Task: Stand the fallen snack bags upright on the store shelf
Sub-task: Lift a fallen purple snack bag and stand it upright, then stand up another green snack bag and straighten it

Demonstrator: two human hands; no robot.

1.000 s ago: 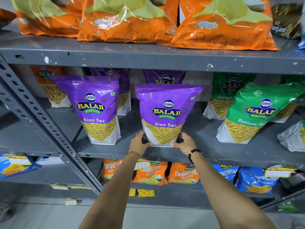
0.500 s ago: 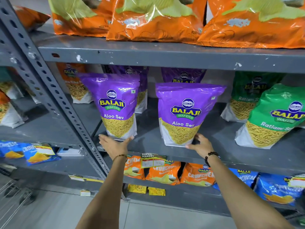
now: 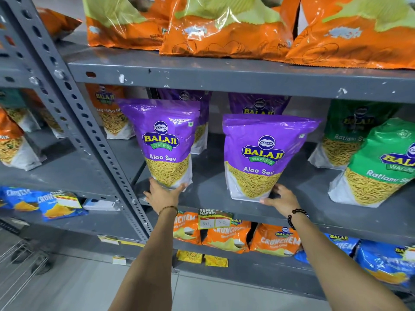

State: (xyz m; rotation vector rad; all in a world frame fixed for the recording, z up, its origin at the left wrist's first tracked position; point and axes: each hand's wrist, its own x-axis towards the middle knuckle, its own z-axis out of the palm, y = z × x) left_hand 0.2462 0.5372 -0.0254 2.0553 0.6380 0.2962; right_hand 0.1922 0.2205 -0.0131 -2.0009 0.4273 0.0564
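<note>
Two purple Aloo Sev bags stand upright at the front of the grey middle shelf (image 3: 208, 194). My left hand (image 3: 162, 194) cups the bottom of the left purple bag (image 3: 162, 140), fingers wrapped around its base. My right hand (image 3: 279, 199) rests against the lower right corner of the right purple bag (image 3: 262, 156), fingers spread along its bottom edge. More purple bags stand behind them. A green Ratlami Sev bag (image 3: 379, 164) leans to the right at the shelf front, another green bag (image 3: 350, 133) behind it.
A perforated grey upright post (image 3: 74, 104) runs diagonally left of my left hand. Large orange chip bags (image 3: 224, 30) lie on the top shelf. Orange and blue Crunchem packs (image 3: 226, 239) and a price tag (image 3: 214, 218) sit below. A wire cart (image 3: 18, 263) stands bottom left.
My left hand left the right purple bag, moved left and took hold of the left bag's base. My right hand stays at the right bag. The view shifted left.
</note>
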